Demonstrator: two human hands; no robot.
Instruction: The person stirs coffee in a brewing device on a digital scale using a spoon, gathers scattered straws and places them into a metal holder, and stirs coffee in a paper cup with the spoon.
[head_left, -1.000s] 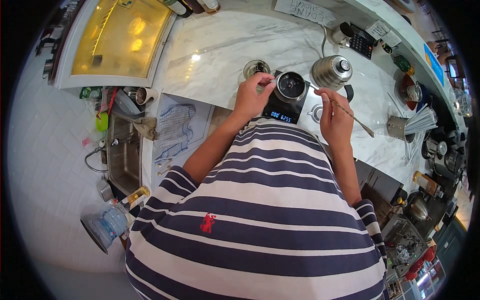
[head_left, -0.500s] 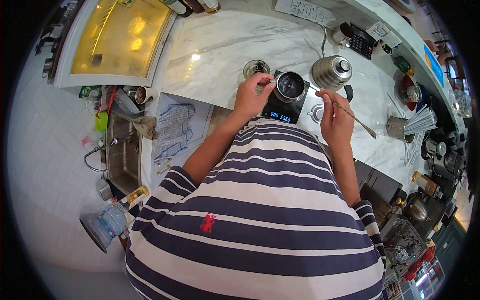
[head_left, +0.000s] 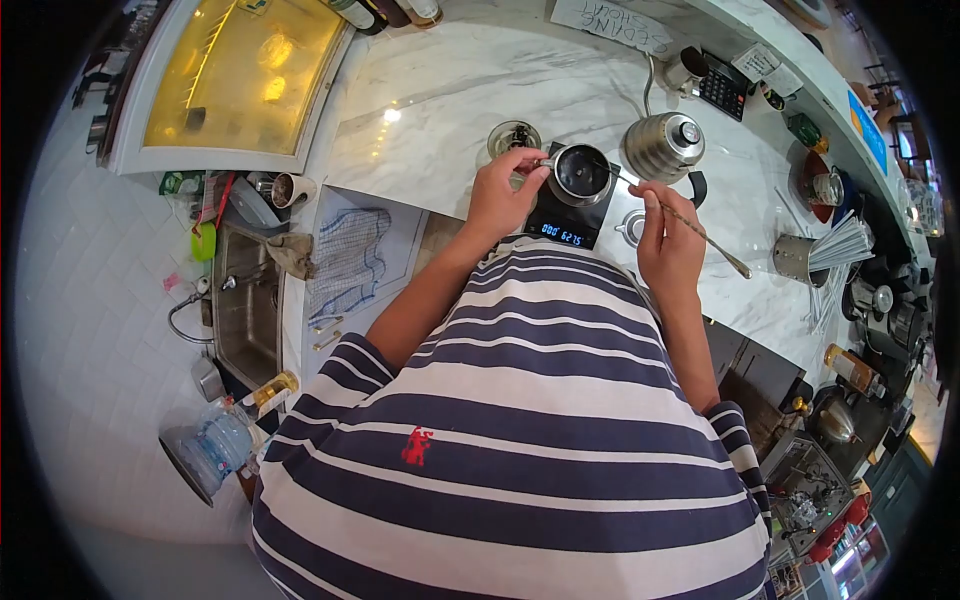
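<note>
Metal cup: on the black scale, upper middle of the frame; dark liquid inside, its depth impossible to tell.
Left hand: fingers pinched at the cup's left side, covering much of the grip.
Right hand: pinching a long spoon by its shaft, apart from the left; the inner end reaches into the cup and is hard to make out.
Display: blue digits, too small to read surely.
Glass vessel: partly hidden behind the left hand; its contents unclear.
Striped shirt: fills the lower middle, blocking the counter's near edge.
Far right: crowded objects, cut off by the dark lens border.
Counter: white, grey-veined; a steel kettle stands right of the cup.
Room: pale tiled wall at left, beside a sink; yellow-lit pane, upper left.
</note>
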